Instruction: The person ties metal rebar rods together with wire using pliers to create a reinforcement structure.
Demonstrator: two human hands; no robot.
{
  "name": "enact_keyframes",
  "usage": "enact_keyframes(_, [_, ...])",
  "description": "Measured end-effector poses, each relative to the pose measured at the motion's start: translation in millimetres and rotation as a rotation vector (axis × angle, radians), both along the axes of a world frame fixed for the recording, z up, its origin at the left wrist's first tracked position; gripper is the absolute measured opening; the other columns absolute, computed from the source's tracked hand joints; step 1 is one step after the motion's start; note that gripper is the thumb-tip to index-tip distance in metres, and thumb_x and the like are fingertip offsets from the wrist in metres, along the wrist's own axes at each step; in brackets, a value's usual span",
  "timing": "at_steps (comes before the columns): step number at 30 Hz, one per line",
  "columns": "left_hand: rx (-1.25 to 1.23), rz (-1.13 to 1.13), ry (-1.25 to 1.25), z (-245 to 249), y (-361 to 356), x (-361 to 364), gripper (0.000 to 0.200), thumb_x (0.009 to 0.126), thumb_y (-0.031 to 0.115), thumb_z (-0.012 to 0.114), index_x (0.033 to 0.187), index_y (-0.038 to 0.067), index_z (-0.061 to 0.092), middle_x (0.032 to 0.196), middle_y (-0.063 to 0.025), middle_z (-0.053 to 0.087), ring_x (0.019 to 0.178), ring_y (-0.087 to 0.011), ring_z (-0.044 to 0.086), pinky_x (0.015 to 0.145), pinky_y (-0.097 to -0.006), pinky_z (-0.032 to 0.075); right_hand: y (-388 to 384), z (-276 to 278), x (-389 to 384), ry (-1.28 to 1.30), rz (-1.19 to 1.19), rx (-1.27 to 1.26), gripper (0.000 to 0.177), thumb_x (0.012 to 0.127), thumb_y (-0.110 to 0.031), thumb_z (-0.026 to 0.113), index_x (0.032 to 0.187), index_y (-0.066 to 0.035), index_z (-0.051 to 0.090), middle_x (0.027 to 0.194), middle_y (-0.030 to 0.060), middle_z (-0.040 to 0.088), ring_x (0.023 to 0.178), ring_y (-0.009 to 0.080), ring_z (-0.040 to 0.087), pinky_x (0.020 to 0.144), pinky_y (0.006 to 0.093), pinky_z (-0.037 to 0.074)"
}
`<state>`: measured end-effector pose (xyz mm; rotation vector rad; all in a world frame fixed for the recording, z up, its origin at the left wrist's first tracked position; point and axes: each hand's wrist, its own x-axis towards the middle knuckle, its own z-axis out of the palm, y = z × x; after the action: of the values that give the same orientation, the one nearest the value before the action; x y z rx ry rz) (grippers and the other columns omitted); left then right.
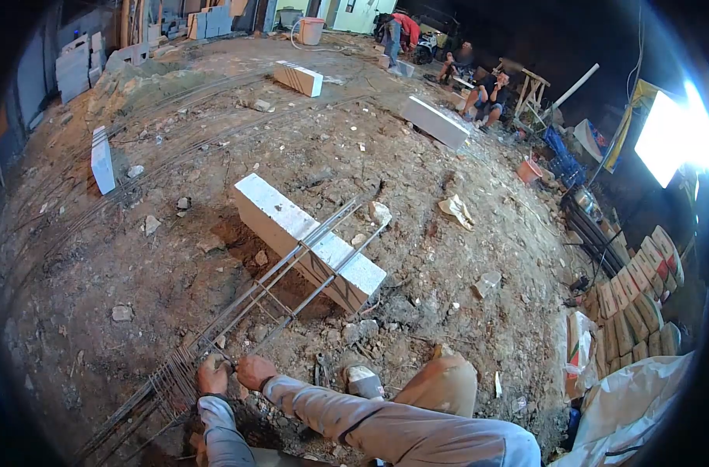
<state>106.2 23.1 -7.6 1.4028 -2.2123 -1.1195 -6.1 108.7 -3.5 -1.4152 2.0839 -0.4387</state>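
Note:
A long rebar cage [255,294] made of steel rods and square stirrups slants over the ground, its far end resting across a white block [280,216]. Many stirrups [175,383] are bunched together at its near part. My left hand [212,374] is closed at the cage, right beside that bunch. Close to its right, my right hand [255,372] is closed in a fist near the near rod. The fingers of both hands are partly hidden, and what lies in them is too small to make out. A small dark metal tool [321,369] is near my right forearm.
More white blocks [298,79] [436,123] [103,161] stand around on rough, stony soil. Long thin rods [136,183] lie at left. Stacked bags [631,300] and a bright lamp [670,140] are at right. Several people [490,97] are at the back, near a bucket [311,31].

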Motion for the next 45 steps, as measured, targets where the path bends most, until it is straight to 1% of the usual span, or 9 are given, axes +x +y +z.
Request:
enact_keyframes(14, [-0.185,-0.023,0.111,15.0,31.8,7.9,0.011,0.072,0.009,0.062,0.081,0.003,0.060,0.074,-0.0179,0.061,0.071,-0.0389,0.058,0.064,-0.0422,0.045,-1.7,3.1,9.8,-0.160,-0.325,0.012,0.024,0.076,-0.019,0.051,0.075,0.002,0.061,0.080,0.0255,0.061,0.081,0.0393,0.061,0.072,0.0473,0.048])
enact_keyframes(22, [-0.372,-0.348,0.153,16.7,43.0,18.4,0.031,0.067,0.001,0.057,0.098,0.001,0.062,0.108,-0.0160,0.058,0.103,-0.0360,0.051,0.089,-0.0424,0.041,13.5,-59.3,17.6,-0.092,-0.190,-0.168,0.017,0.073,-0.014,0.050,0.081,-0.003,0.060,0.072,0.0232,0.060,0.067,0.0397,0.059,0.060,0.0486,0.047])
enact_keyframes(23, [-0.384,-0.333,0.094,9.6,43.7,19.4,0.031,0.069,0.002,0.055,0.100,0.002,0.063,0.111,-0.0149,0.057,0.104,-0.0352,0.051,0.091,-0.0426,0.039,21.7,-23.3,17.6,-0.100,-0.228,-0.103,0.016,0.074,-0.014,0.050,0.083,-0.005,0.060,0.074,0.0227,0.060,0.068,0.0385,0.059,0.060,0.0488,0.047])
enact_keyframes(25, [-0.482,-0.354,0.070,5.8,47.2,21.0,0.039,0.070,0.007,0.056,0.108,0.008,0.061,0.113,-0.0134,0.056,0.105,-0.0333,0.050,0.093,-0.0431,0.037,30.4,-84.4,42.5,0.051,-0.466,-0.242,0.017,0.081,-0.023,0.050,0.077,-0.011,0.062,0.076,0.0157,0.063,0.066,0.0361,0.060,0.056,0.0484,0.047])
enact_keyframes(26, [-0.468,-0.347,0.031,15.6,50.4,20.4,0.044,0.068,0.007,0.057,0.111,0.010,0.060,0.113,-0.0131,0.055,0.106,-0.0329,0.049,0.094,-0.0431,0.036,40.9,-68.7,27.1,-0.039,-0.215,-0.344,0.018,0.082,-0.024,0.050,0.077,-0.010,0.061,0.072,0.0179,0.061,0.065,0.0363,0.060,0.056,0.0482,0.046])
enact_keyframes(31, [-0.267,-0.272,0.214,-2.7,25.6,26.7,0.027,0.075,0.007,0.055,0.101,0.006,0.063,0.103,-0.0152,0.060,0.094,-0.0332,0.058,0.081,-0.0372,0.047,60.0,-29.7,38.9,-0.285,-0.441,-0.255,0.017,0.084,-0.019,0.049,0.087,-0.007,0.061,0.077,0.0219,0.060,0.071,0.0402,0.059,0.061,0.0464,0.047])
enact_keyframes(34, [0.036,-0.051,0.186,4.9,14.6,13.8,0.018,0.078,0.017,0.062,0.094,0.009,0.065,0.075,-0.0151,0.064,0.068,-0.0326,0.062,0.066,-0.0396,0.049,64.1,-21.0,31.9,-0.171,-0.383,-0.183,0.019,0.084,-0.019,0.049,0.093,-0.007,0.061,0.081,0.0218,0.061,0.073,0.0410,0.059,0.065,0.0462,0.047])
enact_keyframes(43, [-0.035,-0.130,0.059,-6.2,10.1,7.7,0.017,0.078,0.022,0.064,0.083,0.006,0.061,0.077,-0.0142,0.062,0.072,-0.0306,0.061,0.063,-0.0374,0.046,35.8,-2.4,38.0,0.065,-0.044,-0.075,0.011,0.074,-0.011,0.050,0.079,-0.003,0.056,0.077,0.0214,0.062,0.071,0.0389,0.061,0.065,0.0470,0.048])
enact_keyframes(45, [0.032,-0.104,0.142,-55.1,4.9,10.0,0.017,0.078,0.022,0.064,0.083,0.007,0.061,0.077,-0.0143,0.062,0.073,-0.0319,0.061,0.064,-0.0381,0.046,15.6,22.3,27.8,0.123,0.091,0.001,0.010,0.075,-0.012,0.051,0.076,-0.005,0.057,0.074,0.0199,0.062,0.068,0.0371,0.061,0.063,0.0457,0.049])
